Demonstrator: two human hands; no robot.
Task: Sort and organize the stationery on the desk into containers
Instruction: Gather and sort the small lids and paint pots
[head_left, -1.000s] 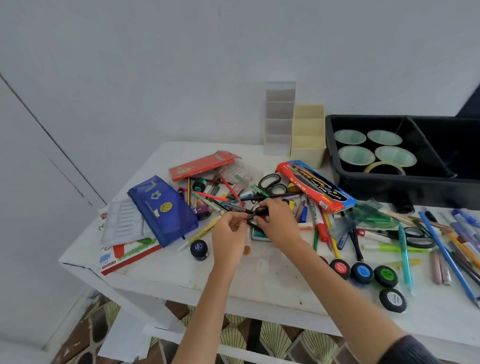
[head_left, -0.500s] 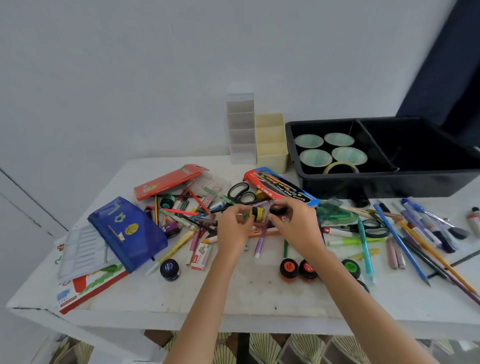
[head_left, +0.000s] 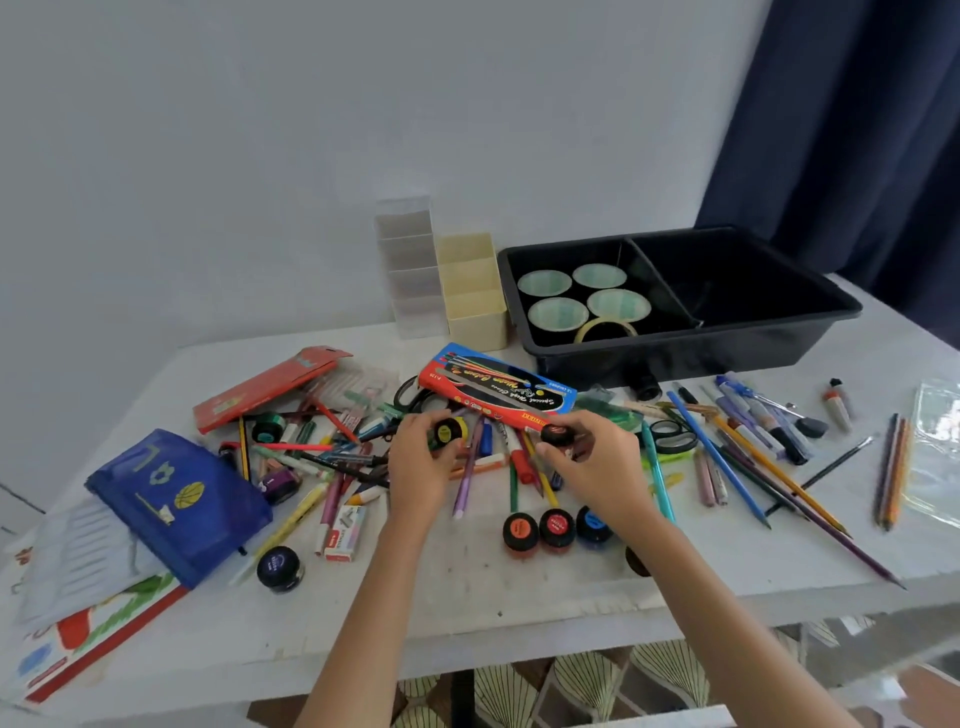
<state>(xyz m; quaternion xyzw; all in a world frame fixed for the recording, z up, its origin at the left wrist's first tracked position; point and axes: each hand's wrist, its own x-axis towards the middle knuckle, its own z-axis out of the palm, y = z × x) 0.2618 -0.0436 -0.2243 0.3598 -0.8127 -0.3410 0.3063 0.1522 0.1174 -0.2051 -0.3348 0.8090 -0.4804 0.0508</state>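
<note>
Two hands hover over the pens (head_left: 332, 460) at the table's (head_left: 467, 587) middle: the left hand (head_left: 421, 467) grips a yellow pot (head_left: 445, 431) in curled fingers, and the right hand (head_left: 597, 462) pinches a red pot (head_left: 557, 434). Three spare pots (head_left: 557, 527) stand in a row toward the front edge. A tray (head_left: 675, 353) sits at the back right corner.

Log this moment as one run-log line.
left hand: grips yellow-labelled pot | right hand: grips red-labelled pot | black tray: tape rolls in left compartment | pens: loose on desk
</note>
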